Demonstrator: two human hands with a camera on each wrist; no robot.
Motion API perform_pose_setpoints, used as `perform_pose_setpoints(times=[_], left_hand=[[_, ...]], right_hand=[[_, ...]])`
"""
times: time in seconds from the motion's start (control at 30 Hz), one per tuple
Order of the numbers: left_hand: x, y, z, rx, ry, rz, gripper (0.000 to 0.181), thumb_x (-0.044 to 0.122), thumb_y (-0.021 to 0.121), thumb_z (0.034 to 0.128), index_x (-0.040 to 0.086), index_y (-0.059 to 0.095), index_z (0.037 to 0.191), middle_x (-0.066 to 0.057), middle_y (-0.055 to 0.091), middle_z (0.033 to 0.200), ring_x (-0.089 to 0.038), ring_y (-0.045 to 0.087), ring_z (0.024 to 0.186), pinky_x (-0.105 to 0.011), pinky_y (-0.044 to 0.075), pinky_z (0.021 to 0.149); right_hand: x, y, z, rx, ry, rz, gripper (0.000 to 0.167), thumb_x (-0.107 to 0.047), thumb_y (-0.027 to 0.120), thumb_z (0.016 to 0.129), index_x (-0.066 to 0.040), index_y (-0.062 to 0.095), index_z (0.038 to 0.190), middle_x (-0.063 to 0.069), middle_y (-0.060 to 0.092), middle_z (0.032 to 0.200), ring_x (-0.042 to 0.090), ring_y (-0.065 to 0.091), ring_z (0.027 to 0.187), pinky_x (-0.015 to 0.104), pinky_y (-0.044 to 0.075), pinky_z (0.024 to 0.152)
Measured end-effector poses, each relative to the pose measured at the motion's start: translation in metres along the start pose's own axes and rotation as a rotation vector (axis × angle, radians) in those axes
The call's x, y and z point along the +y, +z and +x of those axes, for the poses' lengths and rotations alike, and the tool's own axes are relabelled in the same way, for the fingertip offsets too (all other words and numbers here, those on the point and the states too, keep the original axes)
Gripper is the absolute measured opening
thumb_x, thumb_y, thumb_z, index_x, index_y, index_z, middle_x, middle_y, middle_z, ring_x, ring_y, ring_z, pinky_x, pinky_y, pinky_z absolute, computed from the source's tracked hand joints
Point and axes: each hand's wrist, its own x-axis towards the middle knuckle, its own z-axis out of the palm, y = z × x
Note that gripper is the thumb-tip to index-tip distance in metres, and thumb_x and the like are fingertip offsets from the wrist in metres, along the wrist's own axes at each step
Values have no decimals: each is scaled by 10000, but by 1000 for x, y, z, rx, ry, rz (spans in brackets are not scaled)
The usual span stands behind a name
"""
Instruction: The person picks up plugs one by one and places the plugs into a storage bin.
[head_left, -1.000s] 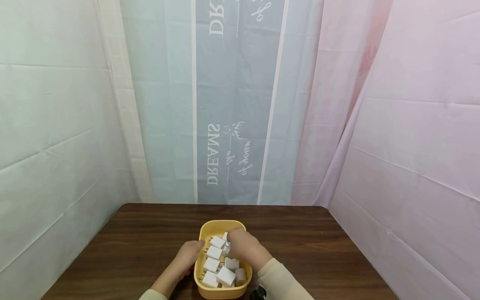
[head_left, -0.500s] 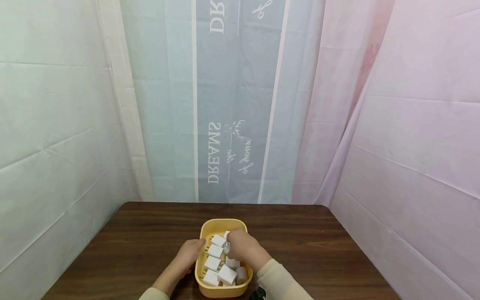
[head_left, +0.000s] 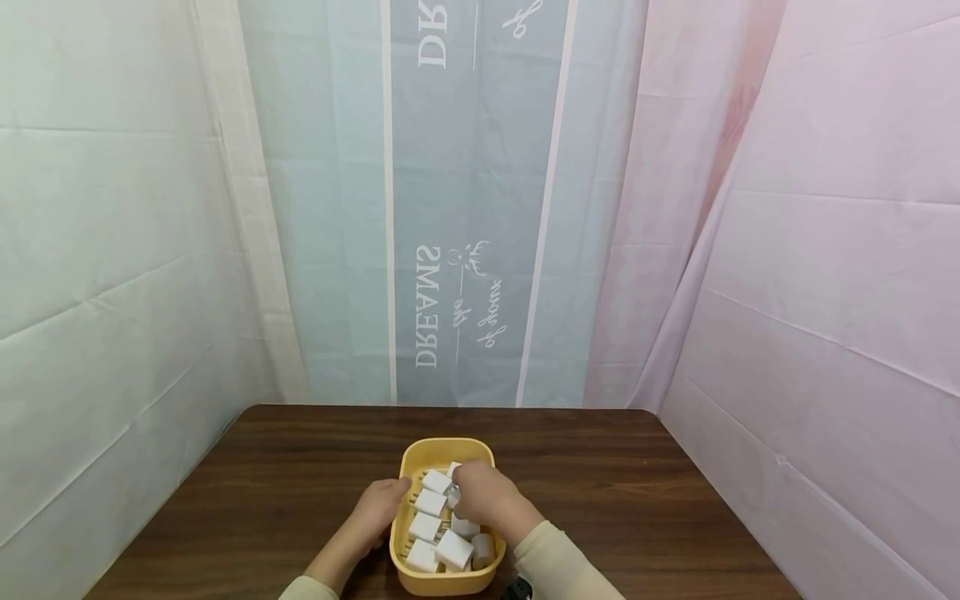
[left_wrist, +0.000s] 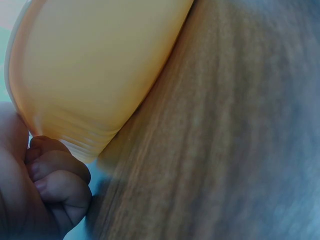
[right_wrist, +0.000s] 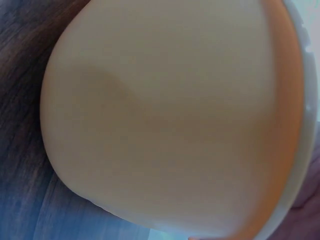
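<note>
A yellow plastic basket (head_left: 437, 454) stands on the table, filled with white plug chargers, such as one charger (head_left: 430, 502) in the left row with its prongs facing left. My left hand (head_left: 378, 507) grips the basket's left side, thumb over the rim; in the left wrist view its fingers (left_wrist: 62, 187) curl against the outer wall. Inside the right half, my right hand (head_left: 489, 497) has its curled fingers on a white charger (head_left: 453, 497), mostly hidden beneath them. The right wrist view is filled by the basket's outer wall (right_wrist: 165, 120), with a little of the hand at the right edge.
A grey-beige cylinder (head_left: 483, 551) lies in the basket's near right corner, beside a tilted charger (head_left: 453, 550). The dark wooden table (head_left: 315, 450) extends around the basket. A printed curtain (head_left: 480, 200) hangs behind, with pale cloth at both sides.
Over the last second the right hand has shifted only very slightly within the basket. The left hand keeps its hold on the rim, and the chargers look the same.
</note>
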Motion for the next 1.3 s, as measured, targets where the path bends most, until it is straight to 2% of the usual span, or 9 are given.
perform_pose_setpoints(times=[0.33, 0.47, 0.57, 0.77, 1.07, 1.3], left_hand=[[-1, 1, 2, 0, 6, -11, 459, 403, 439, 1057, 44, 693, 927, 13, 564, 544, -83, 421, 405, -233, 333, 351], [-1, 1, 1, 2, 4, -13, 461, 405, 441, 1057, 41, 692, 926, 12, 565, 541, -85, 421, 403, -235, 333, 349], [-1, 1, 1, 3, 3, -13, 466, 409, 440, 1056, 38, 692, 927, 9, 566, 540, -87, 426, 404, -237, 337, 350], [-1, 1, 0, 4, 13, -14, 468, 400, 427, 1062, 34, 697, 957, 0, 590, 557, -87, 459, 415, -239, 359, 363], [0, 2, -2, 16, 6, -7, 461, 395, 430, 1059, 30, 677, 921, 18, 516, 518, -81, 404, 397, -231, 327, 352], [0, 2, -2, 5, 4, -19, 464, 400, 425, 1065, 35, 689, 953, 14, 555, 540, -79, 428, 405, -232, 345, 360]], right_hand=[[1, -3, 0, 9, 4, 22, 81, -114, 776, 838, -122, 705, 876, -47, 598, 760, 96, 475, 618, 276, 428, 563], [1, -7, -2, 34, 4, 2, 232, -154, 799, 832, -79, 751, 1046, 9, 683, 945, 110, 611, 772, 308, 537, 681], [1, -9, -4, 51, 5, -13, 326, -173, 805, 825, -67, 751, 1128, 39, 697, 1046, 139, 665, 900, 332, 570, 771], [-1, -16, -10, 64, 13, -4, 343, -176, 797, 826, -56, 747, 1143, 42, 689, 1052, 151, 671, 905, 333, 568, 766], [2, -21, -21, 120, -22, -44, 334, -170, 781, 806, -60, 754, 1120, 47, 704, 1065, 193, 692, 970, 374, 580, 817], [4, -31, -36, 134, -34, -52, 325, -193, 806, 810, -58, 754, 1101, 45, 704, 1038, 202, 686, 988, 385, 579, 839]])
